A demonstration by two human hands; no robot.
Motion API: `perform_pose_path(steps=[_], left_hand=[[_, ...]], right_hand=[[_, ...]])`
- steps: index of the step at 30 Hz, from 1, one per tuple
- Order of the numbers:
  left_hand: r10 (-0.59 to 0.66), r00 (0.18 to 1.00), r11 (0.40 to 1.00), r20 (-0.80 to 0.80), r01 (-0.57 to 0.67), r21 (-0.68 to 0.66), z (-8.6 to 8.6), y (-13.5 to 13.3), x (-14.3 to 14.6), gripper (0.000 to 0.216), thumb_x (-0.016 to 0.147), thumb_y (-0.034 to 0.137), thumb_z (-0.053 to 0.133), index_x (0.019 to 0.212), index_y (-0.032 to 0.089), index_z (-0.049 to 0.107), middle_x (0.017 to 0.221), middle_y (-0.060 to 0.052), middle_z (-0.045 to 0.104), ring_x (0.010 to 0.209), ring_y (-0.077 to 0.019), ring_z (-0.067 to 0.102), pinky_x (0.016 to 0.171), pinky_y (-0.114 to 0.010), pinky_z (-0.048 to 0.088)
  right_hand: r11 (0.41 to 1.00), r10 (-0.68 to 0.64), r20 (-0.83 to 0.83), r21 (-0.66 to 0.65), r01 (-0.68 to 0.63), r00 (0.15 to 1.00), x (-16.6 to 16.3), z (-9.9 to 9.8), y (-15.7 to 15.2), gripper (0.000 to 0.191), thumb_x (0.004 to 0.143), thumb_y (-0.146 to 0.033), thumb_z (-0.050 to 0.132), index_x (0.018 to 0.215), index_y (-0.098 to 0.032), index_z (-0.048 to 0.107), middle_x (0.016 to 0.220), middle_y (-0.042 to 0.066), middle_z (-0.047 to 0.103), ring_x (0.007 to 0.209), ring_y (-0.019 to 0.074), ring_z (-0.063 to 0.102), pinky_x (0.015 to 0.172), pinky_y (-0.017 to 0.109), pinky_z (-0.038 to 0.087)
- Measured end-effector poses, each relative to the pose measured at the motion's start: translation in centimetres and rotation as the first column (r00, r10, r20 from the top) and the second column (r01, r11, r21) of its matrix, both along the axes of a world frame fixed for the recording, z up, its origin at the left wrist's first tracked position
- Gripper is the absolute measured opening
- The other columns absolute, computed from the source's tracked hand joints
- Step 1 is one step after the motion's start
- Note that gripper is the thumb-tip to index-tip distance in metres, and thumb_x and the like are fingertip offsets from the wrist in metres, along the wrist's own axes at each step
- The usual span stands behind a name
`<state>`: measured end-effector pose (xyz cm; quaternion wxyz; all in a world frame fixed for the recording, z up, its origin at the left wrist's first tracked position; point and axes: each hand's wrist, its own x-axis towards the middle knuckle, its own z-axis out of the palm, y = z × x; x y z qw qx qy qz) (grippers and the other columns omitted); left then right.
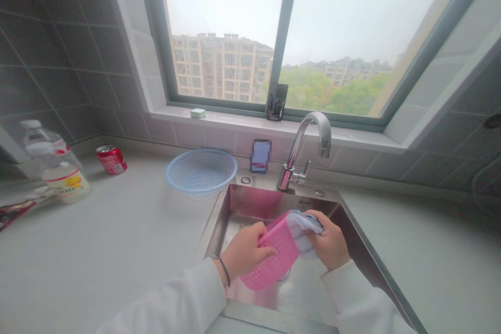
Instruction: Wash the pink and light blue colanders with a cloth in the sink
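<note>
Over the sink [309,297], a pink perforated plastic basket [278,250] is held tilted between my two hands. My left hand [248,250] grips its near left side, with the thumb lying along the wall. In my right hand [329,240] is a white cloth with grey-blue stripes [303,232], pressed around the basket's upper right end. Part of the cloth is hidden by my fingers. Behind the basket rises a chrome faucet [291,159]; I see no water coming from its spout.
Left of the sink stand a light blue plastic colander [201,169], a red can [111,159] and two plastic bottles [62,180]. A phone-like device [260,156] leans on the wall behind the sink. The windowsill holds a small green-white block [198,113] and a dark upright object [277,103].
</note>
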<state>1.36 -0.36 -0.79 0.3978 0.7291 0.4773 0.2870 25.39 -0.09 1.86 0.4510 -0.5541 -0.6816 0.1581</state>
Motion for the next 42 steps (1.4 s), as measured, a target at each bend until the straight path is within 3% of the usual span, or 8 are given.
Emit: perform_pose_path(steps=[5,10,12,19,26,29,38,42], left_hand=[[0.000,1.000,1.000,0.011,0.000,0.025,-0.3,0.2,-0.1,0.034,0.076,0.038,0.076,0.075,0.018,0.049,0.069,0.005,0.050,0.067,-0.0132,0.043,0.061,-0.026,0.026],[-0.037,0.999,0.999,0.034,0.035,0.032,0.2,-0.1,-0.4,0.037,0.074,0.039,0.078,0.074,0.019,0.047,0.068,0.006,0.048,0.066,-0.0126,0.042,0.060,-0.026,0.026],[-0.037,0.999,0.999,0.031,0.036,0.027,0.3,-0.2,-0.4,0.036,0.073,0.038,0.078,0.074,0.019,0.047,0.067,0.006,0.048,0.065,-0.0126,0.042,0.060,-0.026,0.025],[-0.006,1.000,0.999,0.008,0.005,0.051,0.0,-0.2,0.0,0.030,0.078,0.037,0.071,0.073,0.020,0.047,0.065,0.005,0.048,0.063,-0.0129,0.041,0.058,-0.027,0.023],[-0.033,0.999,0.999,0.041,0.031,0.034,0.3,-0.2,-0.4,0.035,0.072,0.038,0.077,0.073,0.019,0.047,0.066,0.006,0.048,0.064,-0.0123,0.042,0.059,-0.026,0.025],[-0.042,0.998,0.998,0.053,0.039,0.042,0.3,-0.2,-0.5,0.033,0.072,0.037,0.076,0.073,0.018,0.049,0.065,0.006,0.048,0.063,-0.0118,0.041,0.058,-0.026,0.025],[-0.112,0.986,0.993,0.123,0.109,0.038,0.1,-0.3,0.0,0.026,0.076,0.033,0.070,0.096,0.017,0.071,0.087,-0.003,0.072,0.077,-0.0188,0.059,0.069,-0.027,0.039],[-0.080,0.989,0.996,0.124,0.073,0.058,0.3,-0.4,-0.2,0.022,0.077,0.032,0.067,0.090,0.015,0.071,0.082,-0.003,0.070,0.075,-0.0184,0.059,0.068,-0.026,0.039]], right_hand=[[0.969,0.246,-0.009,-0.009,-0.246,0.969,-1.2,-0.3,-0.8,0.030,0.079,-0.043,0.065,0.095,-0.019,0.072,0.086,0.005,0.076,0.074,0.0227,0.071,0.067,0.029,0.056],[0.989,-0.148,-0.066,-0.038,0.145,0.987,1.9,-0.4,1.0,0.042,0.078,-0.057,0.065,0.092,-0.018,0.071,0.083,0.007,0.075,0.075,0.0260,0.070,0.064,0.032,0.055],[0.980,-0.197,-0.061,-0.031,0.196,0.978,2.1,-0.4,0.9,0.043,0.078,-0.056,0.066,0.094,-0.017,0.072,0.084,0.008,0.076,0.077,0.0275,0.070,0.066,0.033,0.055],[0.969,0.246,-0.031,0.012,-0.246,0.969,-2.6,0.2,-2.0,0.027,0.075,-0.041,0.066,0.093,-0.021,0.073,0.082,0.005,0.076,0.068,0.0228,0.071,0.063,0.029,0.057],[0.977,-0.210,-0.045,-0.033,0.209,0.977,2.5,-0.4,1.1,0.045,0.077,-0.058,0.065,0.095,-0.018,0.073,0.088,0.008,0.077,0.082,0.0283,0.071,0.068,0.033,0.057],[0.963,-0.267,-0.051,-0.064,0.263,0.962,3.7,-0.9,1.8,0.047,0.076,-0.059,0.065,0.094,-0.016,0.073,0.082,0.008,0.076,0.077,0.0288,0.070,0.063,0.034,0.055],[0.971,0.238,-0.019,0.046,-0.237,0.971,-0.6,0.7,-1.2,0.029,0.075,-0.044,0.068,0.091,-0.021,0.073,0.082,0.005,0.077,0.069,0.0234,0.070,0.065,0.030,0.057],[0.998,-0.056,-0.047,0.017,0.057,0.997,1.5,0.3,0.1,0.035,0.078,-0.052,0.066,0.092,-0.021,0.073,0.085,0.006,0.077,0.074,0.0252,0.070,0.069,0.033,0.057]])
